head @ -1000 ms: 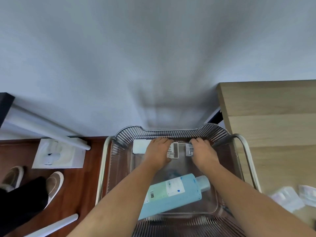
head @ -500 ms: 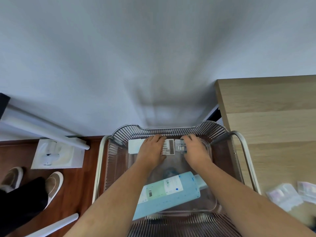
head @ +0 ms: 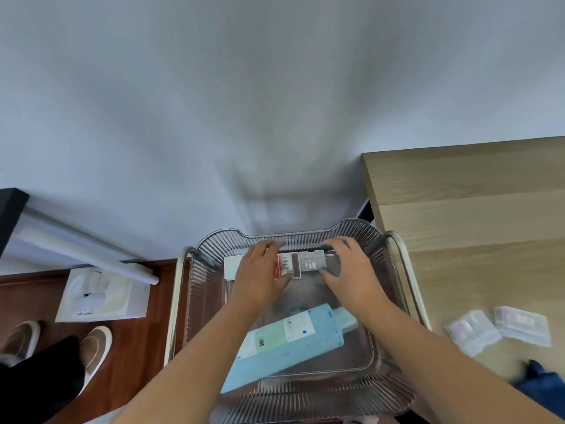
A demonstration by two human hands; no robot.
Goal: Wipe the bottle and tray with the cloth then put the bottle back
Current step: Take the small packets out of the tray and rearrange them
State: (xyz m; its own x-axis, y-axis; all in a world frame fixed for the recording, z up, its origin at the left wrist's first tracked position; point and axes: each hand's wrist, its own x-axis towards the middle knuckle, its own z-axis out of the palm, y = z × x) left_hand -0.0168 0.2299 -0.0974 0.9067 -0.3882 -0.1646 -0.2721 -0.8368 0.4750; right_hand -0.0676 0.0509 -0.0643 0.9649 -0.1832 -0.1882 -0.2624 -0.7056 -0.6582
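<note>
A light blue bottle [head: 290, 341] lies on its side, cap to the right, in the near half of a clear ribbed tray [head: 394, 390]. At the tray's far end my left hand [head: 260, 275] grips a small box with a red and brown label [head: 288, 264], fingers over it and thumb under. My right hand [head: 350, 272] holds a clear blister pack [head: 312, 260] that touches the box. A white box [head: 231, 266] lies partly under my left hand. A dark blue cloth-like thing [head: 542, 384] shows at the lower right, partly cut off.
The tray sits in a metal-framed cart [head: 175, 301] against a grey wall. A wooden table [head: 474, 224] stands to the right with two blurred blister packs [head: 495, 328] on it. On the floor to the left are a white box [head: 101, 293], a white tube [head: 91, 252] and shoes [head: 94, 344].
My hands have brought the labelled box and the blister pack together at the tray's far end; a second ago a gap lay between them. The bottle has not moved.
</note>
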